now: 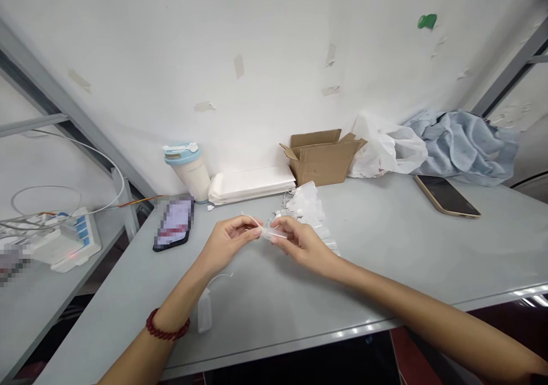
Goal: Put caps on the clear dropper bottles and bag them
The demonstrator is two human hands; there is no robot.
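Above the middle of the desk, both hands hold one small clear plastic piece (274, 233) with a thin white strip at its left end. My left hand (233, 236) is closed, thumb and forefinger pinching that left end. Around the right end of the same piece, the fingers of my right hand (299, 239) are closed. Just behind my right hand lies a pile of similar white and translucent pieces (308, 202), partly hidden by it. One more whitish piece with a thin tail (204, 312) lies on the desk beside my left forearm.
Along the wall stand a lidded cup (190, 173), a stack of white envelopes (254, 182), an open cardboard box (323, 165), a white plastic bag (385, 148) and blue cloth (466, 145). Phones lie left (174, 223) and right (447, 195). A power strip (79, 248) with cables sits left.
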